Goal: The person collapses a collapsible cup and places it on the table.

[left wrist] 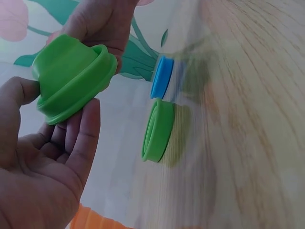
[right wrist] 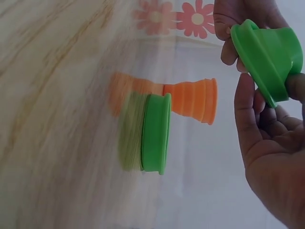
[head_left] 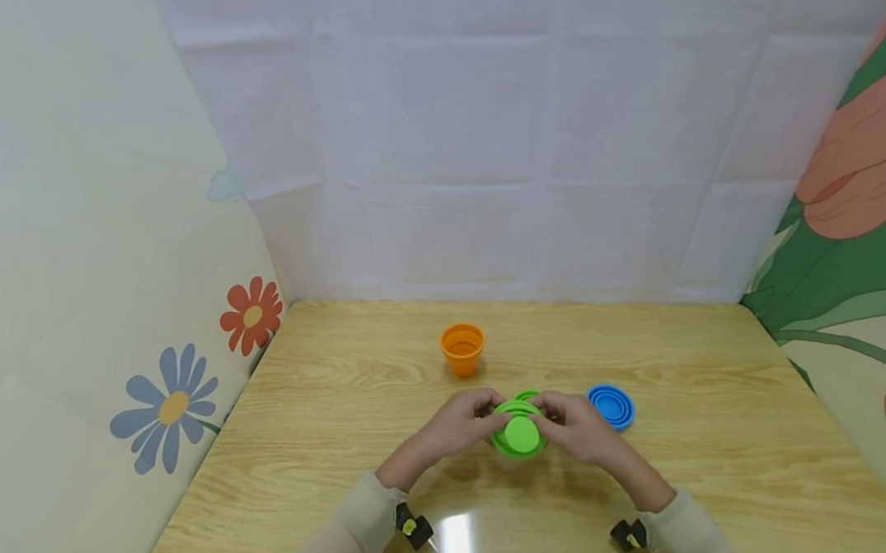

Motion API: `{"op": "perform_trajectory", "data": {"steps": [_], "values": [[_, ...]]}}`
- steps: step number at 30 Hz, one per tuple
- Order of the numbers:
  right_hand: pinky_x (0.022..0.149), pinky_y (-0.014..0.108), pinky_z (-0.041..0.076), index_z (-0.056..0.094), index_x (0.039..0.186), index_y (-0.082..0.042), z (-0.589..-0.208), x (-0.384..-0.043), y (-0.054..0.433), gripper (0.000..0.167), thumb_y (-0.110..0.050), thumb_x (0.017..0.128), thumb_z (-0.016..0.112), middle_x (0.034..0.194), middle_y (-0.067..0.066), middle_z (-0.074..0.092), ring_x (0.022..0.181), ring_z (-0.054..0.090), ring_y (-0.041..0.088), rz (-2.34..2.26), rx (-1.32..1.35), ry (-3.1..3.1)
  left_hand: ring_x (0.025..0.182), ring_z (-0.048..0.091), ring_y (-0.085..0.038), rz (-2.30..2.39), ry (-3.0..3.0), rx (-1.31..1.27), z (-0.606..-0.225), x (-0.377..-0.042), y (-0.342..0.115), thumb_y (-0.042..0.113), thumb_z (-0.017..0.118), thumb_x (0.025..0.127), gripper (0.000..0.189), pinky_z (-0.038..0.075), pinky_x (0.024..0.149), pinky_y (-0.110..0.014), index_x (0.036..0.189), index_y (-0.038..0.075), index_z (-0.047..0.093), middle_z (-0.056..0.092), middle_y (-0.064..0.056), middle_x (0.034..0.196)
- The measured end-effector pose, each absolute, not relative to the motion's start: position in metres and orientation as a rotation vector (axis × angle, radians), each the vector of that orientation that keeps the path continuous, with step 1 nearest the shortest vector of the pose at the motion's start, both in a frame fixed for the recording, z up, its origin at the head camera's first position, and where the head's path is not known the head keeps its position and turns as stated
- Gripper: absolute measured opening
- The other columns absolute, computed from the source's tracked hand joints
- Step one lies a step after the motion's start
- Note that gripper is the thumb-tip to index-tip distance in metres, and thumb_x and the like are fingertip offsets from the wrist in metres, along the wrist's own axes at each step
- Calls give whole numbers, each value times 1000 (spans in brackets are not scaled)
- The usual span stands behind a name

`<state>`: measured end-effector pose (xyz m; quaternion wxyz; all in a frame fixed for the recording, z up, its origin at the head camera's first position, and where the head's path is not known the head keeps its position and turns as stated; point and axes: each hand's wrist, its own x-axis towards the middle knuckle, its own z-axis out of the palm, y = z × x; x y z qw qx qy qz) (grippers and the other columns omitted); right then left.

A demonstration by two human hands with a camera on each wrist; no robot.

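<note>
A green collapsible cup (head_left: 522, 435) is held up off the table between both hands, partly unfolded, its round base turned toward the head camera. My left hand (head_left: 460, 424) grips its left side, thumb on the outer wall and fingers under the rim. From the other side my right hand (head_left: 579, 429) pinches it, thumb near the base. Just beyond the hands, a second green collapsible cup (left wrist: 159, 131) lies folded flat on the table, mostly hidden in the head view. Right of my right hand rests a folded blue collapsible cup (head_left: 610, 407).
Farther back stands an orange collapsible cup (head_left: 463, 350), unfolded and upright with its mouth up. The wooden table (head_left: 357, 354) meets a white cloth (head_left: 437, 145) at the back, with flower-patterned sheets on both sides.
</note>
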<state>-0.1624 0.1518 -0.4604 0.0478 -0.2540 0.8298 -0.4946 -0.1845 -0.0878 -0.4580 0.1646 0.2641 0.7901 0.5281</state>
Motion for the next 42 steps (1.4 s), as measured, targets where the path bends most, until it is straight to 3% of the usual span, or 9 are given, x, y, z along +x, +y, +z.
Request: {"op": "perform_trajectory", "data": {"steps": [3,9,12,18,24,27,33,39,42], "values": [[70,23,58,70,113,-1,-460,-162,150,18,-11,100,64,95,4,72,83,63,5,-1486,-786,2584,81,59,-13,1534,2207,748,-459,-185,-90,14,62,99,19,61,74,-45,112,0,66,64,-3,90],[65,23,57,70,118,0,-460,-161,146,21,-9,100,63,95,5,73,77,63,4,-1479,-778,2650,79,57,-12,1543,2256,763,-458,-185,-90,12,66,96,17,56,65,-24,109,1,67,63,-2,87],[65,24,58,69,120,0,-462,-161,146,23,-9,101,62,98,7,74,79,64,5,-1524,-761,2616,77,57,-10,1518,2322,808,-456,-185,-89,10,66,96,14,53,63,-20,107,2,67,63,-1,86],[78,30,60,65,129,-2,-464,-163,153,29,-14,104,58,115,13,71,100,64,12,-1654,-705,2409,77,58,-6,1503,2405,910,-456,-185,-84,5,67,94,14,54,64,-19,106,-1,67,67,-6,89],[96,27,53,54,141,2,-465,-166,158,41,-18,105,57,135,20,61,121,58,17,-1728,-696,2202,77,56,-7,1548,2420,881,-459,-186,-84,5,66,94,14,52,62,-19,107,-1,68,67,-6,88],[92,29,55,54,141,3,-464,-166,157,42,-17,104,58,134,22,61,116,59,14,-1732,-706,2189,77,57,-8,1551,2411,863,-459,-186,-85,5,64,95,14,56,63,-24,108,0,68,67,-6,88],[78,35,61,58,137,2,-461,-164,152,36,-11,103,57,122,19,67,95,64,10,-1677,-744,2328,81,61,-12,1596,2291,777,-456,-182,-88,10,56,102,19,62,71,-47,115,1,65,67,-7,95],[71,31,61,61,134,1,-461,-163,149,33,-6,102,58,119,19,69,87,65,7,-1622,-818,2464,80,61,-13,1602,2210,723,-455,-183,-90,23,59,103,26,61,75,-49,118,3,64,65,-6,96],[71,27,60,62,133,2,-461,-162,147,32,-5,102,58,119,19,70,87,66,7,-1623,-848,2500,82,58,-13,1569,2214,724,-455,-183,-90,27,63,101,29,60,75,-44,117,3,64,63,-4,94]]}}
